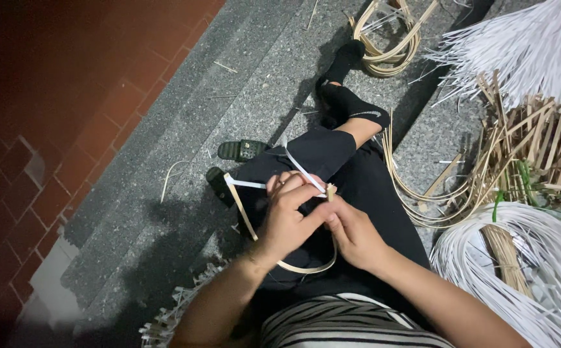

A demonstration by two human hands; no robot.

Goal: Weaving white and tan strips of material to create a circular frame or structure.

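Note:
I sit with my legs in black trousers stretched over grey stone. My left hand and my right hand meet over my lap, both gripping a bent loop of pale bamboo strip. The loop curves from the upper left down under my wrists. A white plastic strip crosses the loop's top and runs under my left fingers. My right thumb and fingers pinch the spot where the strips join.
Coils of white plastic strip lie at the right, a bundle of bamboo slats above them. More white strips fan out top right. A bamboo hoop lies beyond my socked feet. Dark sandals rest left of my knee.

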